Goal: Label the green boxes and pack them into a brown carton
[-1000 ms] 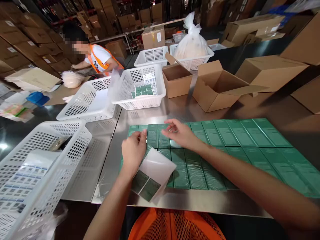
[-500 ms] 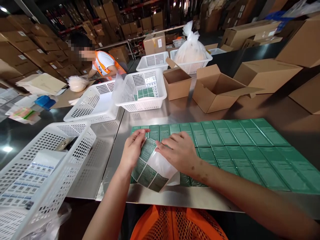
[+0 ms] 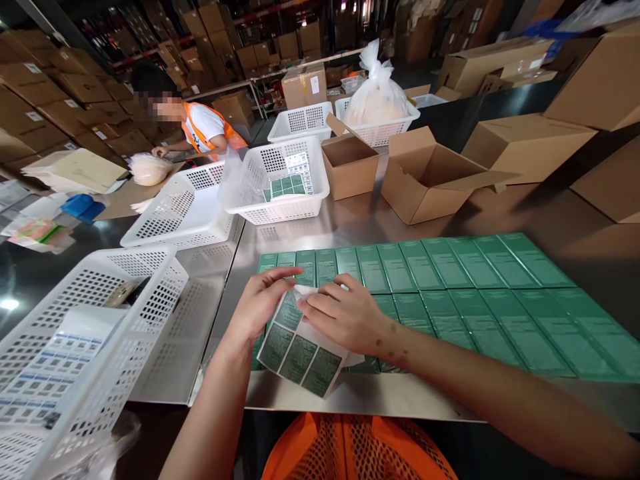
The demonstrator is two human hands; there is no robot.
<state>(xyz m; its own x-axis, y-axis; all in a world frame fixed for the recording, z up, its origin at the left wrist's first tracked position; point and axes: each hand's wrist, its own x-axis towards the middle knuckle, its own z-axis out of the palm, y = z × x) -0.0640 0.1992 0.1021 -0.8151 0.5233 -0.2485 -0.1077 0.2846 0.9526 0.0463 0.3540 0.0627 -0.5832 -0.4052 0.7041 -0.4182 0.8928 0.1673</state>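
A sheet of green stickers (image 3: 293, 357) on white backing hangs tilted between my two hands, over the near left end of the boxes. My left hand (image 3: 263, 300) pinches the sheet's upper left edge between thumb and fingers. My right hand (image 3: 345, 313) has its fingers closed on the upper right part of the sheet; the fingertips are partly hidden. Beneath and beyond the hands, green film-wrapped boxes (image 3: 455, 273) lie in two rows on the metal table (image 3: 300, 240).
At left, a white basket (image 3: 165, 267) holds blue-and-white label sheets. Another white basket (image 3: 280, 212) with green stickers stands beyond. Open cardboard boxes (image 3: 420, 193) stand at the back right. A co-worker in an orange vest (image 3: 203, 130) is at the far left, near a bagged bundle (image 3: 149, 170).
The sticker sheet has flattened and turned to show more of its lower row. Both hands have shifted slightly left and down. The co-worker's arm has moved.
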